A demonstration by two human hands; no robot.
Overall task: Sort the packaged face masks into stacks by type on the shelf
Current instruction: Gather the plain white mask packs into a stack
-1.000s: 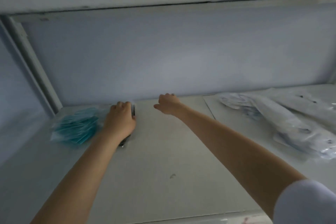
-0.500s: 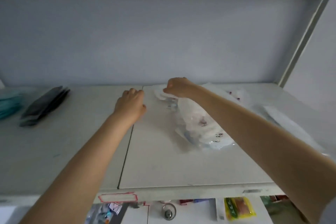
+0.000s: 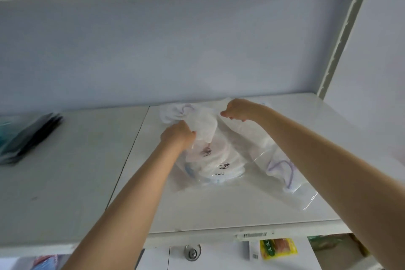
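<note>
Packaged white masks (image 3: pixel 210 160) lie heaped on right half of shelf (image 3: pixel 219 210). Left hand (image 3: pixel 177 136) grips top packet (image 3: pixel 202 124). Right hand (image 3: pixel 237 108) is curled at the heap's far edge, apparently pinching its wrap. Step in hand: separating one packet. Next move: lift it free, check type, stack.

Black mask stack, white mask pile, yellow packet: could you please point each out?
black mask stack (image 3: pixel 32 136), head view, middle of the top dark pack.
white mask pile (image 3: pixel 215 160), head view, printed pack at its centre.
yellow packet (image 3: pixel 278 247), head view, middle of its front.
</note>
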